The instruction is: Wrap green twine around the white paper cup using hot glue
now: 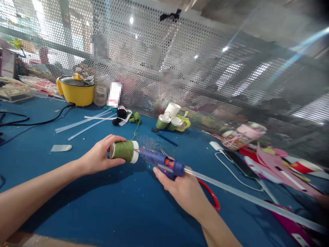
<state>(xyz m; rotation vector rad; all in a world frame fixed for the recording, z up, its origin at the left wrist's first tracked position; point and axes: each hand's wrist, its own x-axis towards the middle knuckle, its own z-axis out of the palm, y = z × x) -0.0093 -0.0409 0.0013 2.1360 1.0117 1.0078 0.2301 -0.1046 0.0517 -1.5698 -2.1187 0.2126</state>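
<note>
My left hand [99, 158] is closed around a paper cup wound with green yarn [125, 151], held on its side above the blue table [102, 206]. My right hand [183, 190] grips a blue glue gun [161, 162] whose nozzle touches the cup's white rim. A long clear glue stick [257, 201] juts out of the gun's back toward the lower right. A red-handled tool [213, 197] lies under my right hand.
Yellow electric pot [76, 90] and black cable [31, 122] at the left. Clear glue sticks [84, 123], green yarn [135, 118], yarn-wrapped cups [171, 119], a phone with white cable [238, 163], pink craft pieces [272, 164]. A perforated metal screen [180, 61] closes the table's back.
</note>
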